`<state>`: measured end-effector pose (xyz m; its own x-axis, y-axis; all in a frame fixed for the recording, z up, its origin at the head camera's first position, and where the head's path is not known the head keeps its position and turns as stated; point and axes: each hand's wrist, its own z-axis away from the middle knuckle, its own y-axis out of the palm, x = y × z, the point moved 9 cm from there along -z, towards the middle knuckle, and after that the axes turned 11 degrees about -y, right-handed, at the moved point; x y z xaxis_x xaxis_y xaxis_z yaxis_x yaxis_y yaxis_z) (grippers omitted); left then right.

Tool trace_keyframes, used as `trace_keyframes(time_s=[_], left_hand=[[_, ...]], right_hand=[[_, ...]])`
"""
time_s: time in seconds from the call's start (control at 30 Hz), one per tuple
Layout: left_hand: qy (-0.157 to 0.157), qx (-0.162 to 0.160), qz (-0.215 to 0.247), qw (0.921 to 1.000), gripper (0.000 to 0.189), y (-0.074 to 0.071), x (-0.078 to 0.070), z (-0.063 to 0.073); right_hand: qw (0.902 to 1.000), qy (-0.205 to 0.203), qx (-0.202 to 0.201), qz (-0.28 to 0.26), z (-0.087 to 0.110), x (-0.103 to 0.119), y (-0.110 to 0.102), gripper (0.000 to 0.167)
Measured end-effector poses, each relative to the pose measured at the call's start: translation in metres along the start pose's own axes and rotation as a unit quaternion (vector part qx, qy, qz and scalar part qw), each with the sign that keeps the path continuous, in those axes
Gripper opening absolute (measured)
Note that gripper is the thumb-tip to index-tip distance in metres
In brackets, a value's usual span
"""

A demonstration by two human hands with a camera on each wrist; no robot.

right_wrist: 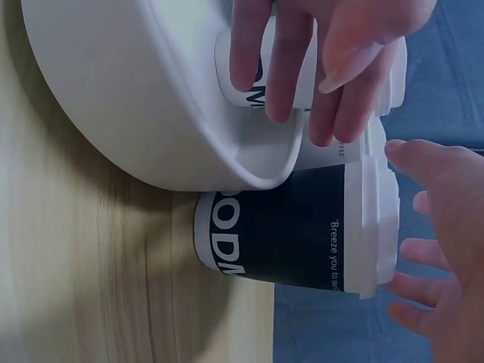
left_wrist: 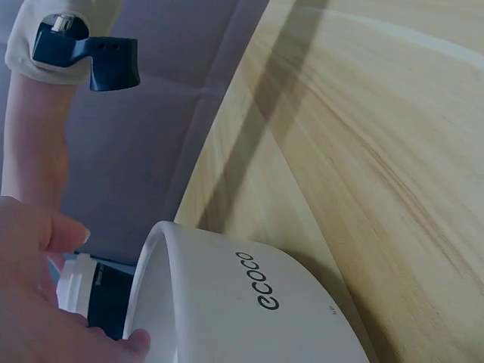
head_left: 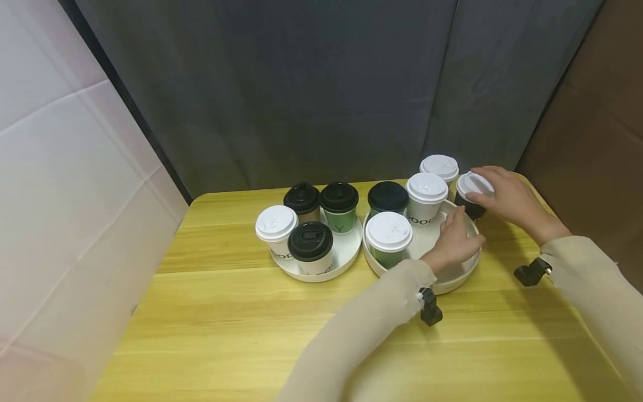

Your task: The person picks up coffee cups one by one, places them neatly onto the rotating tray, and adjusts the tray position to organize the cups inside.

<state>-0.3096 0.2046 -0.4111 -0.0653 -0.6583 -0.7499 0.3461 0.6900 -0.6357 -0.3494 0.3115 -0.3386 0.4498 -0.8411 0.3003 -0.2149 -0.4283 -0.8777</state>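
Note:
A dark-sleeved paper cup [head_left: 469, 209] with a white lid stands upright on the table against the right side of a large round white tray [head_left: 449, 287]. My right hand [head_left: 517, 204] holds this cup by its lid, thumb on the near side and fingers behind; the right wrist view shows the cup [right_wrist: 302, 227] beside the tray wall [right_wrist: 113, 98]. Over the tray's right part, my left hand [head_left: 456, 240] has its fingers extended, holding nothing. Within the tray are a black-lidded cup [head_left: 388, 196], a white-lidded green cup [head_left: 389, 233] and a white-lidded white cup [head_left: 426, 188].
Another white-lidded cup [head_left: 439, 166] stands behind the tray. To the left, a smaller white plate [head_left: 346, 254] carries several lidded cups, among them a black-lidded white one [head_left: 311, 243]. A grey curtain [head_left: 301, 95] hangs behind the wooden table [head_left: 241, 318].

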Motion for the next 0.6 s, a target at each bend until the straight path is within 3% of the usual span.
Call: trace_keyframes(time_s=[0.27, 0.6], left_hand=[[0.0, -0.002, -0.007, 1.0, 0.079, 0.0, 0.0, -0.005], [0.028, 0.01, -0.041, 0.9987, 0.08, 0.001, -0.003, -0.009]], right_hand=[[0.9993, 0.026, 0.027, -0.004, 0.0, -0.006, 0.009, 0.062], [0.9981, 0.023, 0.056, 0.011, -0.007, -0.007, 0.012, 0.068]])
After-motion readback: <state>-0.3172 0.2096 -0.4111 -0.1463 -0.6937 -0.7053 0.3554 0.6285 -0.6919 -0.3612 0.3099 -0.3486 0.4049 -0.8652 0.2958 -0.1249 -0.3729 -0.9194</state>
